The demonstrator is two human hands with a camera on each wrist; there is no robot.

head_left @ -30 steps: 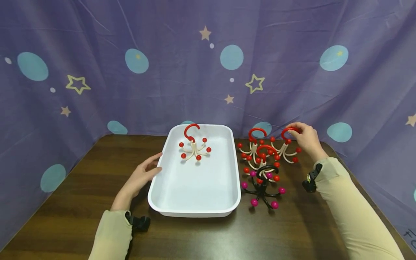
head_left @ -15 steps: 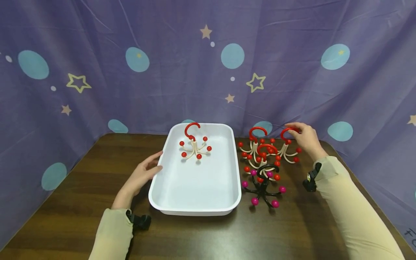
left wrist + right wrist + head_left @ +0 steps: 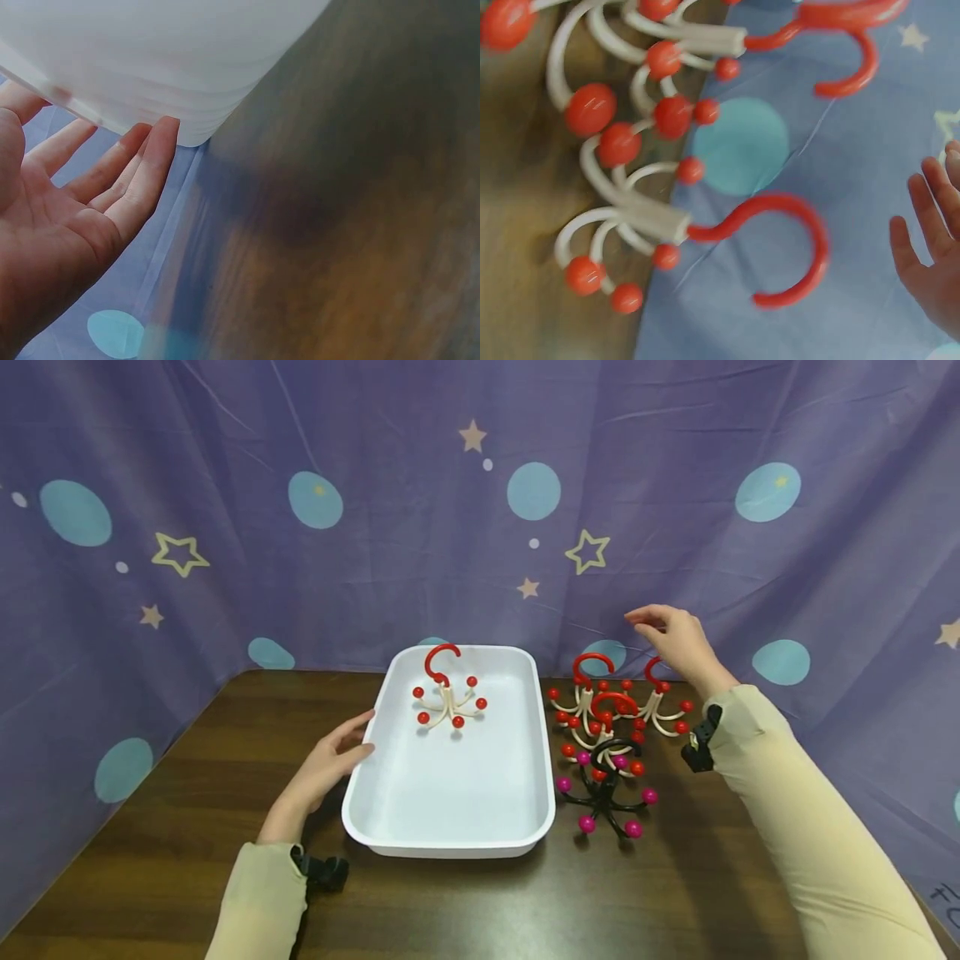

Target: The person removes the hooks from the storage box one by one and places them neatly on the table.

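Note:
My left hand (image 3: 322, 772) touches the left rim of a white tray (image 3: 450, 802) with outstretched fingers (image 3: 154, 161). Inside the tray, toward its back, stands a white multi-arm hanger (image 3: 447, 700) with a red hook and red ball tips. My right hand (image 3: 677, 643) is in the air above the back right hanger (image 3: 655, 704), its fingers loosely bent and holding nothing. In the right wrist view, that hanger's red hook (image 3: 821, 255) is apart from the hand (image 3: 937, 247).
Right of the tray, two more red-and-white hangers (image 3: 585, 697) crowd together. A black hanger (image 3: 602, 797) with magenta balls stands in front of them. The brown wooden table (image 3: 450, 910) meets a purple patterned curtain (image 3: 405, 543) behind.
My right hand has let go of the back right hanger's red hook and moved up and to the left. My left hand stays at the tray's rim.

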